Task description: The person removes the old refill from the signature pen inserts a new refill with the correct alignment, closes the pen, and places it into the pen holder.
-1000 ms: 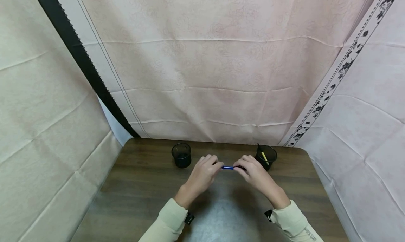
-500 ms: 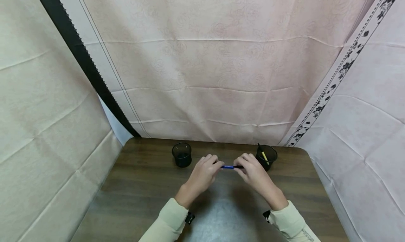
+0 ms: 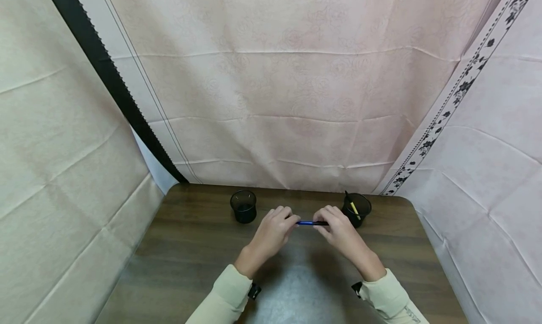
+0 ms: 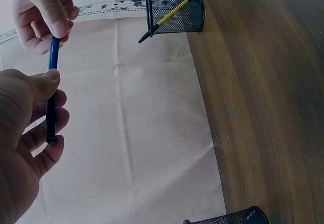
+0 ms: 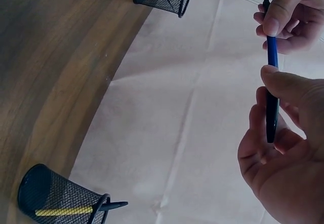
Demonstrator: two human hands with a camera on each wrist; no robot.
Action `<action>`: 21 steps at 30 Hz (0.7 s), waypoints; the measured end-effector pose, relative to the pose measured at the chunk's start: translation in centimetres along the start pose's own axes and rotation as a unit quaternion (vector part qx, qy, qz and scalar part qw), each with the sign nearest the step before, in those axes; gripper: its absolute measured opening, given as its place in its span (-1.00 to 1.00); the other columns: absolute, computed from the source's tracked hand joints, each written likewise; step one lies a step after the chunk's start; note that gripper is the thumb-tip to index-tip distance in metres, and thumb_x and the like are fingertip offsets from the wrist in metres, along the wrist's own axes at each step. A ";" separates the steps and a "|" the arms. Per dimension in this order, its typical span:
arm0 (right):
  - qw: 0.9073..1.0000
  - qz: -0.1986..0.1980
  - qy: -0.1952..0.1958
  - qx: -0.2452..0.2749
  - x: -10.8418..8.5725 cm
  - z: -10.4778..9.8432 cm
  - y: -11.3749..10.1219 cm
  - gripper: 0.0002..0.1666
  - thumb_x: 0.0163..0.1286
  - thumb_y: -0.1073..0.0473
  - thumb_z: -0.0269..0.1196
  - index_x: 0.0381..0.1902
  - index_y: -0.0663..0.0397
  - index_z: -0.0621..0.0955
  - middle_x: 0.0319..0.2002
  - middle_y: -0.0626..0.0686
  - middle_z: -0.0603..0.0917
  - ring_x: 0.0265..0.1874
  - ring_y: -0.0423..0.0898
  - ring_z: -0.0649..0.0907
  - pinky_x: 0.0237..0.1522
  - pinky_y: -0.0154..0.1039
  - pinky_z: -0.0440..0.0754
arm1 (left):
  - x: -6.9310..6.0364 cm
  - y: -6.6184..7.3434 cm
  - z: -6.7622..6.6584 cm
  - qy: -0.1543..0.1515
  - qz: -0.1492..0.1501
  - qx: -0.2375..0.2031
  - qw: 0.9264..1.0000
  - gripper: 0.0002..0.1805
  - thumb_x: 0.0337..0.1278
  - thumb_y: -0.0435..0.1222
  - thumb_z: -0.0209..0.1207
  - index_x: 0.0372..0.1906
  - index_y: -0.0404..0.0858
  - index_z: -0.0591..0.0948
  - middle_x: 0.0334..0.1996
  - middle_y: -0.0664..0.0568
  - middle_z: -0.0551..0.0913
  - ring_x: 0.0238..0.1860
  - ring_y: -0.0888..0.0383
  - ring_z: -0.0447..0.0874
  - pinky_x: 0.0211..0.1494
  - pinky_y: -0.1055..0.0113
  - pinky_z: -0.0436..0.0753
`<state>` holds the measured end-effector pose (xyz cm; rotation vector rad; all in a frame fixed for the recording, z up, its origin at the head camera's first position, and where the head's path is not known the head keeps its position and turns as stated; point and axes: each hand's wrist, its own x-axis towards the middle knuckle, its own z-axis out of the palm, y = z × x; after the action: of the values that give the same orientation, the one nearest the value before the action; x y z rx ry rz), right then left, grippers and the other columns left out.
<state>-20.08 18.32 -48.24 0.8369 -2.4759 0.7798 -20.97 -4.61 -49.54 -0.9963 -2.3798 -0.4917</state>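
A blue pen (image 3: 306,223) with black ends is held level between both hands above the table. My left hand (image 3: 273,232) pinches one end between thumb and fingers. My right hand (image 3: 338,229) pinches the other end; in the right wrist view the long black end part (image 5: 272,115) lies across its fingers, below the thumb. Both hands' fingers are bent around the pen. Beyond the right hand stands a black mesh pen holder (image 3: 365,214) with a yellow-and-black pen (image 3: 354,208) leaning in it.
Another black mesh pen holder (image 3: 244,216) stands at the back, left of the left hand. The brown wooden table (image 3: 178,248) ends at a hanging pale cloth (image 3: 271,140), with more cloth on both sides.
My right fingers have shifted slightly on the pen, so more of its black end shows beside the thumb. The right forearm has moved a little left. The left hand looks nearly still.
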 end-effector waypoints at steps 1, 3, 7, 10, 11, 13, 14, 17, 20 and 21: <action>1.000 0.003 -0.004 0.005 0.0 -0.1 0.0 -0.67 0.10 0.33 0.58 -0.25 0.03 0.65 -0.28 -0.09 0.65 -0.23 -0.16 0.57 -0.23 -0.23 0.64 | 0.0 0.0 -0.1 -0.003 0.000 0.002 1.000 -0.83 0.25 -0.29 0.41 -0.08 -0.15 0.78 -0.32 0.14 0.59 -0.28 0.24 0.49 -0.27 0.44 0.49; 1.000 0.007 -0.012 0.012 0.0 -0.1 0.1 -0.67 0.12 0.30 0.58 -0.22 0.03 0.66 -0.26 -0.08 0.66 -0.22 -0.15 0.59 -0.21 -0.21 0.66 | 0.0 0.0 -0.1 -0.005 0.001 0.007 1.000 -0.83 0.25 -0.29 0.41 -0.08 -0.15 0.78 -0.31 0.14 0.59 -0.28 0.23 0.50 -0.26 0.43 0.49; 0.999 0.019 -0.034 0.018 -0.1 -0.4 0.3 -0.77 0.26 0.21 0.51 -0.16 0.02 0.71 -0.21 -0.10 0.69 -0.19 -0.16 0.61 -0.15 -0.19 0.65 | 0.0 0.1 -0.1 -0.001 0.005 0.013 1.000 -0.84 0.26 -0.28 0.40 -0.09 -0.14 0.77 -0.31 0.14 0.59 -0.28 0.24 0.49 -0.26 0.42 0.49; 0.999 0.024 -0.045 0.012 -0.2 -0.5 0.3 -0.87 0.35 0.18 0.44 -0.15 -0.01 0.74 -0.22 -0.14 0.70 -0.21 -0.18 0.60 -0.17 -0.20 0.62 | 0.1 0.1 -0.1 0.000 0.008 0.014 1.000 -0.86 0.30 -0.26 0.37 -0.09 -0.14 0.77 -0.31 0.15 0.59 -0.28 0.25 0.49 -0.27 0.42 0.49; 0.999 0.023 -0.045 0.008 -0.2 -0.6 0.3 -0.90 0.37 0.18 0.42 -0.16 -0.01 0.75 -0.23 -0.15 0.70 -0.22 -0.19 0.60 -0.18 -0.21 0.60 | 0.1 0.1 -0.2 -0.001 0.008 0.015 1.000 -0.86 0.32 -0.25 0.35 -0.08 -0.14 0.77 -0.31 0.15 0.59 -0.28 0.25 0.49 -0.27 0.43 0.49; 0.999 0.016 -0.042 0.002 -0.2 -0.6 0.4 -0.92 0.37 0.20 0.42 -0.19 -0.01 0.76 -0.26 -0.15 0.70 -0.25 -0.19 0.59 -0.21 -0.22 0.59 | 0.1 0.1 -0.2 -0.001 0.008 0.014 1.000 -0.86 0.33 -0.24 0.35 -0.08 -0.14 0.77 -0.31 0.14 0.59 -0.28 0.25 0.49 -0.27 0.43 0.48; 0.999 0.010 -0.038 0.000 -0.2 -0.5 0.4 -0.93 0.36 0.21 0.42 -0.20 -0.01 0.76 -0.27 -0.15 0.70 -0.27 -0.19 0.59 -0.22 -0.23 0.59 | 0.1 0.1 -0.2 -0.001 0.009 0.014 1.000 -0.86 0.33 -0.24 0.34 -0.08 -0.13 0.77 -0.31 0.15 0.59 -0.28 0.25 0.49 -0.27 0.44 0.48; 1.000 0.000 -0.030 -0.004 -0.1 -0.4 0.5 -0.94 0.33 0.25 0.43 -0.24 0.01 0.76 -0.30 -0.14 0.69 -0.30 -0.19 0.58 -0.24 -0.24 0.58 | 0.1 0.1 -0.2 0.004 0.012 0.012 1.000 -0.86 0.31 -0.25 0.37 -0.09 -0.14 0.77 -0.31 0.15 0.59 -0.28 0.25 0.49 -0.27 0.43 0.49; 1.000 0.000 -0.027 -0.005 -0.2 -0.4 0.5 -0.94 0.32 0.25 0.44 -0.26 0.00 0.76 -0.31 -0.13 0.69 -0.29 -0.18 0.59 -0.24 -0.24 0.58 | 0.1 0.1 -0.1 0.014 0.016 0.008 1.000 -0.85 0.25 -0.27 0.41 -0.10 -0.15 0.78 -0.32 0.15 0.59 -0.30 0.25 0.49 -0.28 0.42 0.50; 1.000 0.004 -0.027 -0.006 -0.2 -0.4 0.4 -0.94 0.31 0.25 0.45 -0.26 0.00 0.76 -0.31 -0.13 0.69 -0.28 -0.18 0.58 -0.24 -0.23 0.58 | 0.1 0.1 -0.1 0.016 0.017 0.008 1.000 -0.84 0.23 -0.28 0.42 -0.11 -0.15 0.78 -0.33 0.14 0.59 -0.30 0.24 0.49 -0.29 0.42 0.50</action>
<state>-20.16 18.91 -48.19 0.8557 -2.5293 0.7543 -20.92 -4.54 -49.43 -1.0131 -2.3305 -0.4722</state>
